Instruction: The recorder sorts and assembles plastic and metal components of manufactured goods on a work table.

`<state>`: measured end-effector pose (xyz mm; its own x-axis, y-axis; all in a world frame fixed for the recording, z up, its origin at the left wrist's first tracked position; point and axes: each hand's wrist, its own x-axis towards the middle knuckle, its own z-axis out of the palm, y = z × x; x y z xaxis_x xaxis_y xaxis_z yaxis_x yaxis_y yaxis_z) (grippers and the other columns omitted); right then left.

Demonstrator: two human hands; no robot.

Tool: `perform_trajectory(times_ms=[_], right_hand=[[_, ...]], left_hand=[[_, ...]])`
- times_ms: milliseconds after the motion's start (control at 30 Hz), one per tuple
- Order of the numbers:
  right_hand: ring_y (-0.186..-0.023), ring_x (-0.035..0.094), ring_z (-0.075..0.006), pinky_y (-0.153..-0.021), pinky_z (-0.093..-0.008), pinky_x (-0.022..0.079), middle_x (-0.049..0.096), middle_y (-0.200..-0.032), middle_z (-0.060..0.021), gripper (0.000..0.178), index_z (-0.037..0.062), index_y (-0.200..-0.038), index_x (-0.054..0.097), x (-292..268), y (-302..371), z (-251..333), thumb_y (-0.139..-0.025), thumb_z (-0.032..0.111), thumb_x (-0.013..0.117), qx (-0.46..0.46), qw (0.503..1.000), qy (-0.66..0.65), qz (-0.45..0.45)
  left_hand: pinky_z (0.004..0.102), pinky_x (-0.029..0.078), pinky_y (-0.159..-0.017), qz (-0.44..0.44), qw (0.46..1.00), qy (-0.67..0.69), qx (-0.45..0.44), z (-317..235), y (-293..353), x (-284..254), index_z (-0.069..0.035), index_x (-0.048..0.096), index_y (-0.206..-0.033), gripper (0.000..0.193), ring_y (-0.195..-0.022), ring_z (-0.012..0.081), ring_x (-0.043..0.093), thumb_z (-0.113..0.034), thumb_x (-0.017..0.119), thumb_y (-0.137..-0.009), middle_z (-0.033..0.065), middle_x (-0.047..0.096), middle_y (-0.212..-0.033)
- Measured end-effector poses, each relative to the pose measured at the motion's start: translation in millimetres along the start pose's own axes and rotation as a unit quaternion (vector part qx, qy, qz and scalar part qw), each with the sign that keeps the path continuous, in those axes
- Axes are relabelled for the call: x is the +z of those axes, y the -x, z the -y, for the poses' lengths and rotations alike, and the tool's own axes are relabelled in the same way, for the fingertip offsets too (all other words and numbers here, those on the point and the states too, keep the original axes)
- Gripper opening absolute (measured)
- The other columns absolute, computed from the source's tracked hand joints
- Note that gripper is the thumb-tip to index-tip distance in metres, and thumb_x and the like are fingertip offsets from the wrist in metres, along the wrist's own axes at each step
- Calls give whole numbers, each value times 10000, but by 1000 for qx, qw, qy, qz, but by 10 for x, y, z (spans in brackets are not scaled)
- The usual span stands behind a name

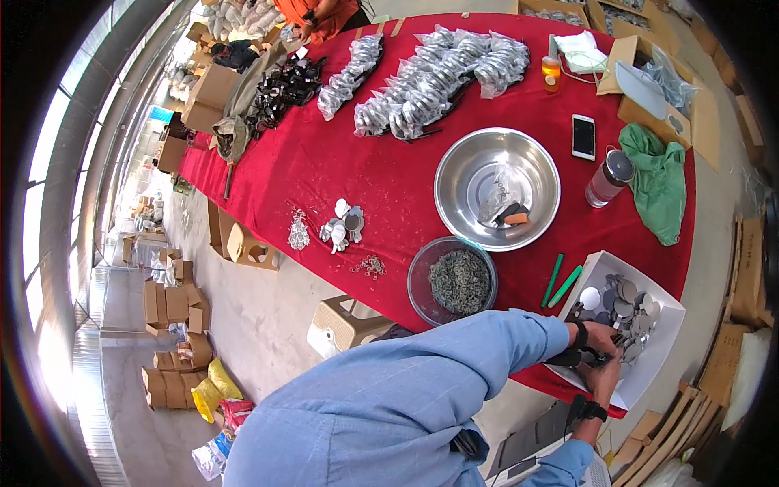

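Note:
My left hand (599, 338) and my right hand (601, 378) are close together over the near edge of a white box (667, 341). The fingers of both are curled in around something small and dark, too hidden to make out. A dark, rounded piece (566, 357) shows just left of them. Inside the box lie many loose grey and silvery round discs (625, 308). Two green sticks (570, 286) rest beside the box. Farther left stands a clear bowl (415, 288) filled with small metal wire rings (461, 281).
Behind that is a steel basin (448, 183) holding a plastic bag and an orange-and-black item. A phone (583, 136), a bottle (608, 180) and a green cloth bag (656, 183) lie right. Plastic-wrapped bundles (422, 85) fill the far side of the red-covered table (357, 183). Another person (329, 16) stands beyond.

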<state>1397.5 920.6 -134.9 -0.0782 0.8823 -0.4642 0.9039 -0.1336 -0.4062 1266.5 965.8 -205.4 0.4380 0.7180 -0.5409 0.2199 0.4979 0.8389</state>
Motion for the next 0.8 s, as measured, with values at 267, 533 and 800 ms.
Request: perform_trajectory(times_ms=[267,533,800], right_hand=[[-1061,632,-418,-914,-439,497,632,-1143,-300,1084,-45,-1417,353,-28,20,158,-548,298,904,16,999,-23,20],[-1109,620,-357,-956,-394,470,630,-1211,-226,898,-37,-1340,490,-106,1,90,-597,305,862,-12,996,-84,15],[-1034,653,-334,-896,-403,502,661,-1122,-219,843,-20,-1246,510,-142,-28,89,-549,276,880,13,985,-138,100]], left_hand=[[379,496,-899,98,986,-131,29,-55,130,-395,-1,588,-1232,781,-1060,277,635,-355,848,-587,181,662,-1153],[394,465,-993,159,951,-259,59,-55,253,-462,-58,499,-1350,1007,-1215,313,565,-296,922,-468,169,599,-1290],[420,510,-924,101,941,-323,27,-172,359,-335,-118,530,-1300,978,-1147,348,606,-126,918,-402,159,656,-1171]])
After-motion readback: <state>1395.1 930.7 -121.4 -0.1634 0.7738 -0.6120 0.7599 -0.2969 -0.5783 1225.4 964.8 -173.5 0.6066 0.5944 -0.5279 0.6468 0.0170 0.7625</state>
